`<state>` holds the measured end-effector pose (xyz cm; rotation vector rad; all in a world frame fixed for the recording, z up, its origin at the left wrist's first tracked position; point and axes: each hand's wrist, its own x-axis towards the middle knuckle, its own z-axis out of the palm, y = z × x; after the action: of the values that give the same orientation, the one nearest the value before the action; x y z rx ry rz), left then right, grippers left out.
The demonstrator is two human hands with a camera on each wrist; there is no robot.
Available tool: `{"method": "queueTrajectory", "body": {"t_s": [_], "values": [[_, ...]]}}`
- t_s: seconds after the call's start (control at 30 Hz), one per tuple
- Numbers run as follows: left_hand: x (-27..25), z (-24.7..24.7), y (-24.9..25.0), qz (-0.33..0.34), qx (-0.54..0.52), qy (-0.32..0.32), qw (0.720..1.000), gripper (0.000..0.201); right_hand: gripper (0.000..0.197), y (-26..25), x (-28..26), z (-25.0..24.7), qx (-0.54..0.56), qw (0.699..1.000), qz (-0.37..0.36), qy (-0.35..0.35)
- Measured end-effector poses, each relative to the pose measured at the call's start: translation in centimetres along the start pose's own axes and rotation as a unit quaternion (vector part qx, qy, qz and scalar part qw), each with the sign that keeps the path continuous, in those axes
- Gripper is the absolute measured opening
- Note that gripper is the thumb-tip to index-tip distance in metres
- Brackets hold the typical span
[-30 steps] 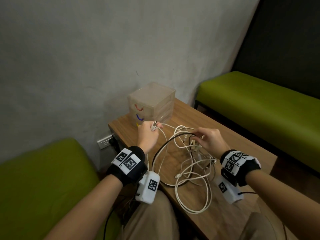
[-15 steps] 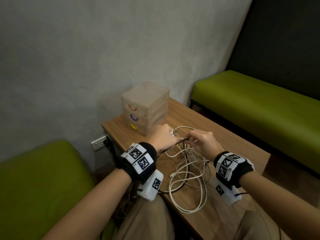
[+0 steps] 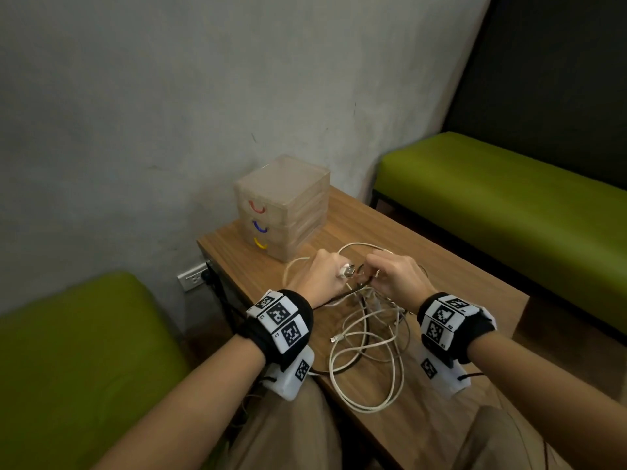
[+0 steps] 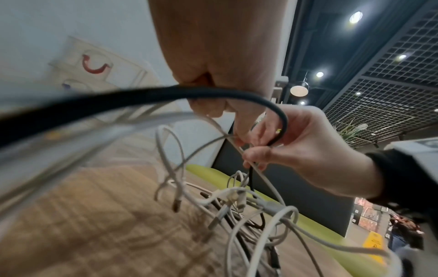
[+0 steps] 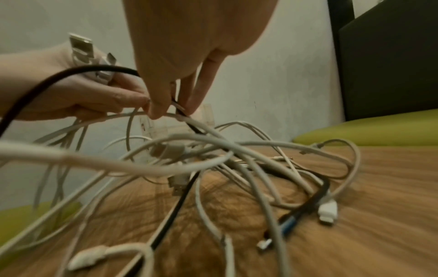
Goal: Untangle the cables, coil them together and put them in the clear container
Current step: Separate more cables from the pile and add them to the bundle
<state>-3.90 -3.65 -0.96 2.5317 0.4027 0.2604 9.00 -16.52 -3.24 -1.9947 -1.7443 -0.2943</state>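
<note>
Grey wall fills the upper left of the head view; two green benches occupy the right edge and lower left corner. The wooden surface runs from frame centre toward the lower right. At its far corner, just above centre, stands the clear container, a small drawer unit with red, blue and yellow handles stacked top to bottom, all drawers pushed in.

The tangle of cables lies on the surface below centre, near the container but apart from it: mostly white leads in overlapping loops, with a black cable threaded through. In the right wrist view several plugs rest on the wood at lower right, among them a white connector.

The left hand, left of centre, is curled round white leads and the black cable, with metal-tipped plugs standing out above its fist. The right hand, just beside it, pinches strands between thumb and fingertips; the left wrist view shows a white lead and the black cable's bend passing through that pinch. The two hands nearly touch above the far end of the tangle, lifting part of it off the surface. Both wrists carry black bands with square printed markers.
</note>
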Motion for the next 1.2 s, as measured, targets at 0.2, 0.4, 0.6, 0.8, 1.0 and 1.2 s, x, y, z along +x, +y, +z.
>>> {"method": "queueTrajectory", "body": {"t_s": [0.2, 0.4, 0.6, 0.8, 1.0, 1.2], "values": [[0.0, -0.1, -0.7, 0.010, -0.010, 0.030, 0.999, 0.014, 0.016, 1.6, -1.0, -0.4, -0.026, 0.995, -0.057, -0.079], [0.7, -3.2, -2.0, -0.040, -0.078, 0.195, 0.977, 0.013, 0.022, 5.3, -4.1, -0.8, -0.067, 0.989, 0.001, -0.129], [0.9, -5.1, -2.6, -0.091, -0.159, 0.301, 0.936, 0.016, 0.014, 5.1, -4.2, -2.5, -0.143, 0.927, 0.175, -0.299], [1.0, -4.0, -1.7, -0.057, -0.137, 0.256, 0.955, 0.017, 0.032, 3.1, -1.2, -4.2, -0.007, 0.956, 0.201, -0.213], [1.0, -4.1, -1.0, -0.044, -0.178, 0.260, 0.948, 0.016, 0.034, -0.1, 2.9, -3.7, 0.296, 0.930, 0.219, 0.014], [0.6, -5.1, 0.1, -0.031, -0.246, 0.315, 0.916, 0.015, 0.029, 0.0, 2.1, 0.6, 0.032, 0.962, 0.132, -0.238]]}}
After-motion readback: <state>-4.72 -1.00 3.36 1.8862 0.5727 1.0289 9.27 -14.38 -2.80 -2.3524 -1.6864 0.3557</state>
